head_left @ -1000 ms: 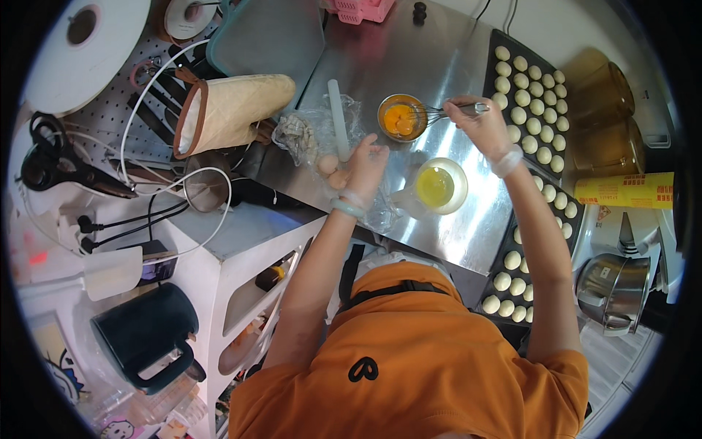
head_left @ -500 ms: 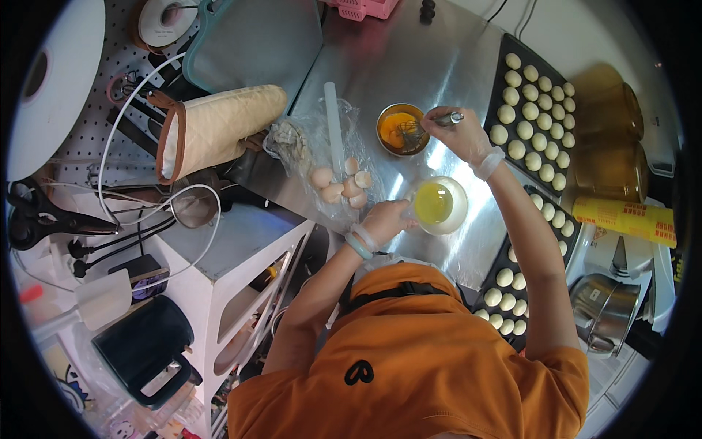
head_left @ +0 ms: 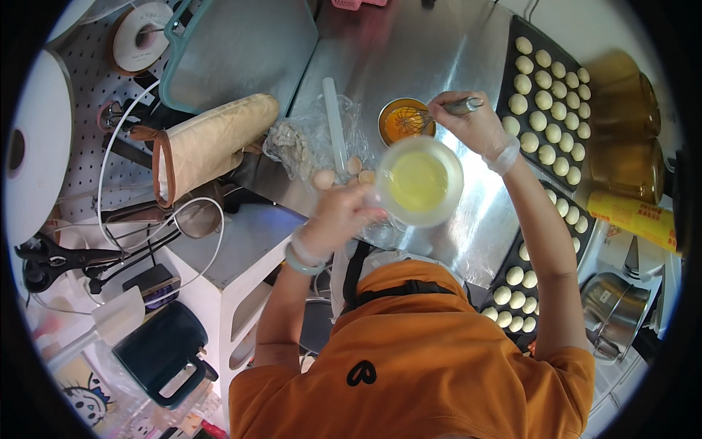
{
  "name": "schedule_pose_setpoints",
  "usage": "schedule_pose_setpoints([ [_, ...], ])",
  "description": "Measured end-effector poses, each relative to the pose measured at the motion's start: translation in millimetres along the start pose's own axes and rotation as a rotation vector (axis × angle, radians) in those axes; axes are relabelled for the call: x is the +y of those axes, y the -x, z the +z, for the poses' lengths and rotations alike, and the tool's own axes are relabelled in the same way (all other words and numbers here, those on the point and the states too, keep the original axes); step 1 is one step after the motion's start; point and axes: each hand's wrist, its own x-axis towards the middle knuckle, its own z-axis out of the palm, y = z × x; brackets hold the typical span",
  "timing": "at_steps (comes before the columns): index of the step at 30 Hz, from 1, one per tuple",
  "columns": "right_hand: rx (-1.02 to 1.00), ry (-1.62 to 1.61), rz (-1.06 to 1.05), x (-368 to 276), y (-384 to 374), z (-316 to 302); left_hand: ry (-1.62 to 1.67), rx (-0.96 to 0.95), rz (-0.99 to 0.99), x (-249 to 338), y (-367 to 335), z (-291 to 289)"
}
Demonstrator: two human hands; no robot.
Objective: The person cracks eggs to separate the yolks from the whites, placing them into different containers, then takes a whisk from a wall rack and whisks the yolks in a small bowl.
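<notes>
My left hand [head_left: 338,219], in a clear glove, grips a translucent white cup [head_left: 455,184] at its left side. Pale yellow, see-through liquid that looks like egg white [head_left: 417,181] lies in it. My right hand [head_left: 472,130], also gloved, is closed round the handle of a whisk [head_left: 462,107]. The whisk's wires reach into a small metal bowl [head_left: 382,126] of orange egg yolk [head_left: 397,132]. The cup is held just nearer to me than this bowl and overlaps its near edge from above. Cracked eggshells [head_left: 323,179] lie on clear plastic beside my left hand, which partly hides them.
A white rod [head_left: 334,124] lies on the plastic. Black trays of round dough balls [head_left: 546,154] line the right side, with a yellow box [head_left: 632,219] and metal pot [head_left: 614,311] beyond. An oven mitt [head_left: 212,146], scissors [head_left: 55,260] and dark mug [head_left: 162,351] are at left.
My left hand has lifted the cup closer to the view and moved it toward the yolk bowl. My right hand and whisk have shifted slightly right; the whisk remains in the bowl.
</notes>
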Motion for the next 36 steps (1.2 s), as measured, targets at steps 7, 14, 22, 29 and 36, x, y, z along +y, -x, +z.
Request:
schedule_pose_setpoints([
  [7,-0.037,0.085,0.029,-1,0,-8,0.101,0.242,-0.148,-30,-38,-69],
  [14,0.026,0.042,0.040,-9,-3,3,-0.029,0.369,-0.127,-102,-132,-89],
  [22,-0.076,0.027,0.124,-5,-2,5,-0.072,0.266,-0.172,-128,-199,-79],
  [29,-0.006,-0.009,0.083,8,4,12,-0.081,0.154,-0.139,-133,-229,-98],
  [36,-0.031,0.008,0.068,-5,3,13,-0.179,0.190,-0.181,-145,-257,-121],
])
